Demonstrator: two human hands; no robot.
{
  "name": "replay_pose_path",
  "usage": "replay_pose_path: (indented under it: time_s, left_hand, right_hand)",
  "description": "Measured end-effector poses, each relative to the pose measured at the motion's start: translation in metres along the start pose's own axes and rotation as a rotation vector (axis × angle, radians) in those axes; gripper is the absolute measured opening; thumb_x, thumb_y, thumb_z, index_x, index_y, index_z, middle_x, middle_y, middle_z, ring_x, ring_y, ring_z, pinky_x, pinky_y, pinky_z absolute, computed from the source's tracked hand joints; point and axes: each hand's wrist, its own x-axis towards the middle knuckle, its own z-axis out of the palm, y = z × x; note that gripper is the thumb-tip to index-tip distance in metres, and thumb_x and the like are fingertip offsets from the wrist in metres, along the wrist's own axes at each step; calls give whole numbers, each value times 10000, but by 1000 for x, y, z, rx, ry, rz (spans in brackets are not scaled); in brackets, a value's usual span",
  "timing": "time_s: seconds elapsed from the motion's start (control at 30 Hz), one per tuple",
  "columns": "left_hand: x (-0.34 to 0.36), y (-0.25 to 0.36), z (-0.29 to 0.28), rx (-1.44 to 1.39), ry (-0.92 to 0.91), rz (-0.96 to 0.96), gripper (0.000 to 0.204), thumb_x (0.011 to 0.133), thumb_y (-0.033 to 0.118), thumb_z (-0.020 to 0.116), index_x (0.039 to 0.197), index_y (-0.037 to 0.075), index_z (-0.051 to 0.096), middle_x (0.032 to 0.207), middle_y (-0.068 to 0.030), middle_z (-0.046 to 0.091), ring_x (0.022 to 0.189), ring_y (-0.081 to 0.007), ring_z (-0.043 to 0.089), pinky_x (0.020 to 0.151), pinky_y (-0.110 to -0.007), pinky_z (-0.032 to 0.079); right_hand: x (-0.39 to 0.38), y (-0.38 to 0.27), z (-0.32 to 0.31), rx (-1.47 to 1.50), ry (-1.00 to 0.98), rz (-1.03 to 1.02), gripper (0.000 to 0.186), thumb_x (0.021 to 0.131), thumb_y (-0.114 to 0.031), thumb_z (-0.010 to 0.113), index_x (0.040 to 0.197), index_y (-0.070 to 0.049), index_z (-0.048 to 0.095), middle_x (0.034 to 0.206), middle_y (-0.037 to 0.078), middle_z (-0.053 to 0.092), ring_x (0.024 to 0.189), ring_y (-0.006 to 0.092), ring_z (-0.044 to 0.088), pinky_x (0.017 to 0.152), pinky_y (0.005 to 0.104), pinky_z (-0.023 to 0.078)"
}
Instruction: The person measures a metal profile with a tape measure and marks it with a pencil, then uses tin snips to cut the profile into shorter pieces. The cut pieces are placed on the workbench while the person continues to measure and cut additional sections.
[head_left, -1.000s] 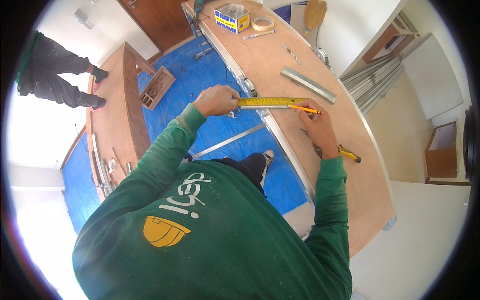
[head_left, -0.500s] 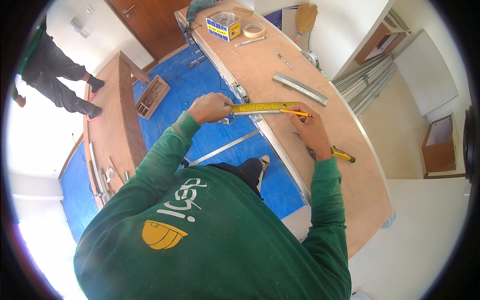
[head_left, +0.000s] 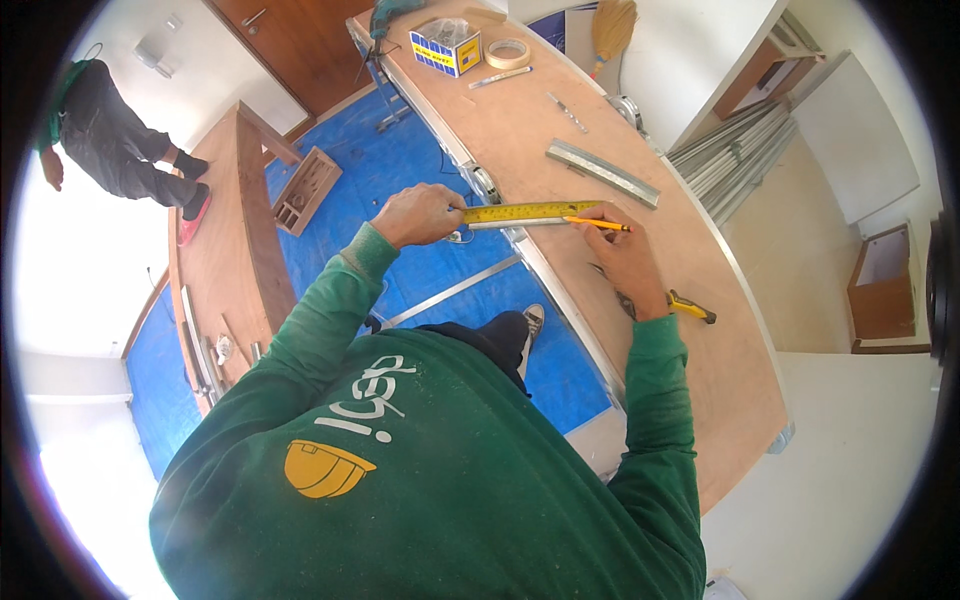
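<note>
Pencil (head_left: 597,223) now over ruler (head_left: 530,212); right hand (head_left: 625,255) grips pencil, left hand (head_left: 420,214) pins ruler end.

Long plywood worktop (head_left: 700,330), yellow ruler (head_left: 530,212), metal channel (head_left: 602,173), tape roll (head_left: 508,53), small box (head_left: 446,47), yellow-handled tool (head_left: 692,307)

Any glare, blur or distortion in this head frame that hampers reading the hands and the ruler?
Head view: fisheye bends the wooden board edges; the lower-left floor is blown out white; left hand, right hand, yellow ruler and pencil stay sharp and evenly lit.
</note>
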Motion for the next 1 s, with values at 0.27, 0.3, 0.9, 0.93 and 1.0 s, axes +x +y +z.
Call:
replay_pose_path:
  time_s: [0.27, 0.3, 0.9, 0.93, 1.0]
  left_hand:
    - [-1, 0, 1, -4, 2, 1, 440, 972, 301, 585, 1273, 188, 886, 1137, -189, 854, 1050, -425, 809, 1011, -548, 628]
    - [0, 0, 1, -6, 4, 10, 440, 973, 301, 585, 1272, 185, 886, 1136, -189, 854, 1052, -424, 809, 1012, -548, 628]
    - [-1, 1, -3, -26, 7, 26, 410, 976, 323, 616, 1243, 180, 893, 1102, -203, 848, 1020, -435, 804, 990, -544, 624]
    - [-1, 2, -3, -23, 8, 27, 409, 976, 323, 616, 1242, 181, 894, 1100, -204, 847, 1017, -438, 803, 989, -546, 624]
    - [0, 2, -3, -17, 10, 27, 408, 976, 322, 617, 1239, 183, 895, 1094, -206, 847, 1011, -443, 803, 986, -550, 624]
  right_hand:
    - [-2, -17, -3, -118, -47, 99, 151, 1123, -122, 706, 1181, -2, 777, 1007, -42, 647, 883, 59, 493, 761, 246, 411]
    - [-2, -16, -3, -105, -41, 78, 154, 1123, -125, 707, 1180, -1, 777, 1010, -40, 648, 887, 60, 496, 765, 247, 415]
    - [-2, -15, -3, -112, 3, 35, 178, 1068, -170, 740, 1175, -38, 793, 893, -21, 627, 791, 63, 492, 683, 275, 408]
    - [-3, -16, -3, -107, 2, 43, 177, 1068, -172, 738, 1172, -40, 793, 886, -21, 624, 785, 64, 490, 676, 278, 404]
    - [-3, -15, -3, -102, 1, 45, 173, 1066, -169, 737, 1169, -43, 793, 874, -22, 621, 773, 63, 487, 665, 283, 402]
